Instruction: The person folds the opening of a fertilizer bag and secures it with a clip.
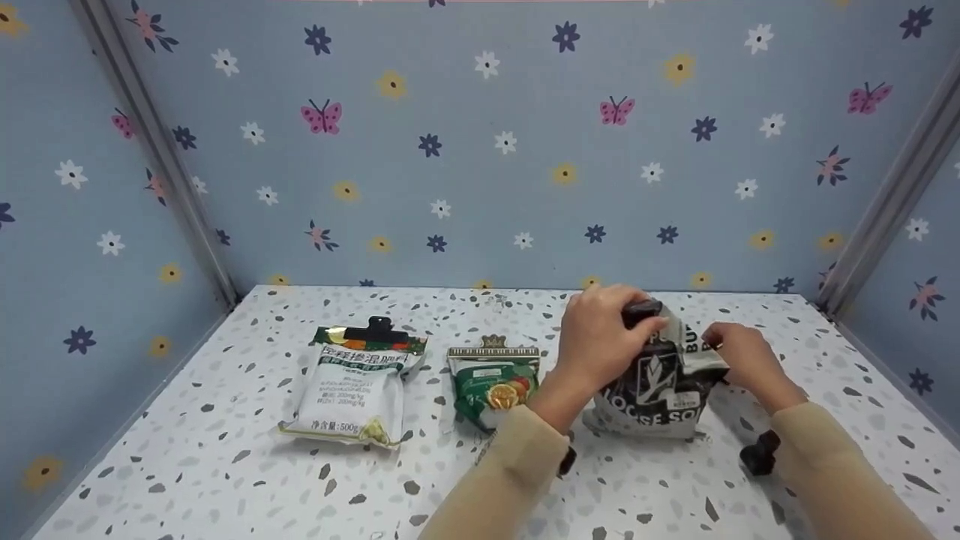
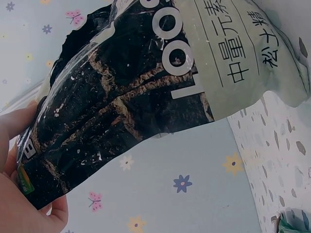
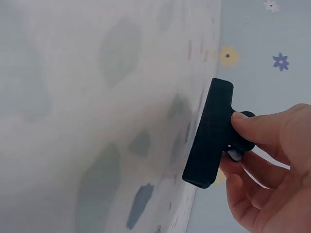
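Observation:
A black and pale-green bag (image 1: 656, 397) marked "LOOSE SO..." stands on the right half of the table, its top bunched and bent. My left hand (image 1: 604, 330) grips that top edge; in the left wrist view, thumb and fingers hold the narrow end of the bag (image 2: 121, 97). Close to the bag's right side is my right hand (image 1: 742, 356). In the right wrist view it pinches a black bag clip (image 3: 209, 136) by its handles, with nothing visible in the clip's mouth. From the head view that clip is mostly hidden.
At the left a white bag (image 1: 345, 397) stands with a black clip (image 1: 380, 328) across its top. Between the bags is a small green packet (image 1: 487, 394) with a gold-coloured clip (image 1: 493, 346). Flower-patterned panels (image 1: 480, 150) enclose the speckled table (image 1: 255, 495) at back and sides.

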`<state>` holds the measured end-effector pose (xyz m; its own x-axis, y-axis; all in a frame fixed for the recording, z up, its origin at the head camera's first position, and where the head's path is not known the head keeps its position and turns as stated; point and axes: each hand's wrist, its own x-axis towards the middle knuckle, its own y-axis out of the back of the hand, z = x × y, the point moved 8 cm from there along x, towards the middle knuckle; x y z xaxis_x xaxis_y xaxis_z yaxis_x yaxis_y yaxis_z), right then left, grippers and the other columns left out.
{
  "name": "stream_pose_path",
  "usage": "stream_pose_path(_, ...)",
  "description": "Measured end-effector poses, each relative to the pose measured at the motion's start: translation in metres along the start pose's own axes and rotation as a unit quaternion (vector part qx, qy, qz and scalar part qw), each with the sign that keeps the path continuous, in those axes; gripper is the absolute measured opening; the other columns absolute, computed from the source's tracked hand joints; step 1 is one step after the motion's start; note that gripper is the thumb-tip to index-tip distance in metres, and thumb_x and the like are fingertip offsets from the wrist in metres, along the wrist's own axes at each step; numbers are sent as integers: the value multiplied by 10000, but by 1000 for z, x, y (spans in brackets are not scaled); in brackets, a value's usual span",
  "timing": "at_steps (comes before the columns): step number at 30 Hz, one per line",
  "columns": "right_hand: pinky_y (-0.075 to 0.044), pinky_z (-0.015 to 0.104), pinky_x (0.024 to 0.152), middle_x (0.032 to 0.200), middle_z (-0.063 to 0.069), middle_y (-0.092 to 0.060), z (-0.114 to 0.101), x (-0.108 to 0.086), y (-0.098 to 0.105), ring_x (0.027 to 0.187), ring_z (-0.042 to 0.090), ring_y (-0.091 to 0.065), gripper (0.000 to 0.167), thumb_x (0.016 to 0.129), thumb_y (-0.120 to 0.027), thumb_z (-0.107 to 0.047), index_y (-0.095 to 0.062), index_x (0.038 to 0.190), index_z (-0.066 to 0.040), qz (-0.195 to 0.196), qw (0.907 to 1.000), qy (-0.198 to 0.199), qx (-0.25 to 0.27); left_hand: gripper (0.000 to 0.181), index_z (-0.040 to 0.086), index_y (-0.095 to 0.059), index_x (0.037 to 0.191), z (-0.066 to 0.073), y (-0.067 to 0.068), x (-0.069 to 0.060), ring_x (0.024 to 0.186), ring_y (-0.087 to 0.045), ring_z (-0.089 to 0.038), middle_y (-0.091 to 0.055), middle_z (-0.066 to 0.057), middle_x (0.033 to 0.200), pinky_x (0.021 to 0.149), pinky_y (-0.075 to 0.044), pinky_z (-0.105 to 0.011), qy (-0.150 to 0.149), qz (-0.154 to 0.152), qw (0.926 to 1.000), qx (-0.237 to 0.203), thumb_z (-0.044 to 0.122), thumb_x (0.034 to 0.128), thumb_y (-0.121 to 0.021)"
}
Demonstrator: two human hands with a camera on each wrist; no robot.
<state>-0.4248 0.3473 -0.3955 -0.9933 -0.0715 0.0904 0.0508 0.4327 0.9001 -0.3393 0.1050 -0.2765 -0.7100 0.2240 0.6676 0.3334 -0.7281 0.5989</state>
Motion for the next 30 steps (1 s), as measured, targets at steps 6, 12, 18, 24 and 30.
stream_pose_path(6,-522,447,699,1074,225,-656,-2,-15,16,976,391,-626,187,956,-655,-158,-642,1060,-3,427,9974,-84,574,276,212,-748,1005,1,1,0,947,-635,-95,-712,107,962,1071,-392,-327,-75,24,10000,-6,450,865,-758)
stream_pose_path(12,-518,440,723,1092,182,-664,-1,-25,21,1007,373,-621,249,976,-667,-268,-654,1078,-41,570,9948,-93,834,283,206,-746,1005,-2,2,0,965,-639,-106,-715,100,968,1090,-373,-336,-39,3,10000,-11,453,867,-754)
stream_pose_path(18,-495,405,731,1082,164,-669,4,-31,35,967,326,-608,410,964,-650,-437,-670,1103,-52,824,9908,-144,1062,290,210,-749,1019,-2,2,1,937,-621,-92,-715,102,971,1028,-422,-340,-25,-32,10000,9,454,864,-754)
stream_pose_path(24,-445,264,691,1015,39,-635,4,-43,62,878,177,-529,491,937,-662,-490,-669,1128,-37,1244,9773,-110,1709,290,213,-745,1010,0,-2,0,918,-609,-75,-710,105,960,1040,-411,-327,38,-95,9999,-74,462,860,-749)
stream_pose_path(30,-431,153,750,1160,-8,-572,-10,-49,75,984,32,-519,581,960,-654,-417,-538,1397,-52,1244,9657,172,2272,290,212,-740,1007,-1,-2,-1,913,-601,-71,-706,107,959,1026,-417,-317,79,-113,9999,-89,463,862,-746)
